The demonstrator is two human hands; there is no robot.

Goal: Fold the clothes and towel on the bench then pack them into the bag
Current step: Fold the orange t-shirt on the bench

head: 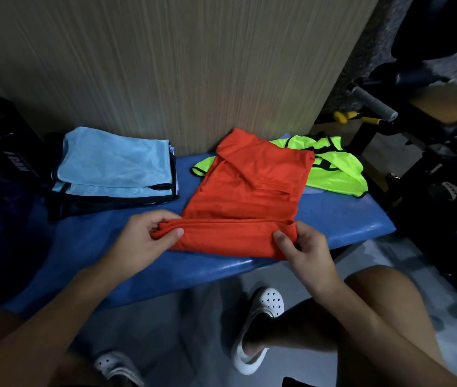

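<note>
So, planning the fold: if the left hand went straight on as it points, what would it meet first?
The left hand pinches the orange mesh garment, so that first; beyond, probably the neon yellow-green vest; depth unclear.

— Where can we pass?
— We see bare bench (82, 247) between the blue stack (115, 166) and the orange shirt (249, 191), centre frame.
— And at right?
— The yellow vest (333, 169) and gym machine (431, 163) crowd us there.

Pretty dim in here. I'm facing a tall wood-grain panel (165, 65) right behind the blue padded bench (347, 227), with a speckled grey wall (375, 51) beside it. The floor (193, 317) is plain grey. Off to my right there's a black gym machine (431, 169) with a foam-grip bar (372, 103), yellow handles (341, 116) and a tan pad (445, 99).
</note>
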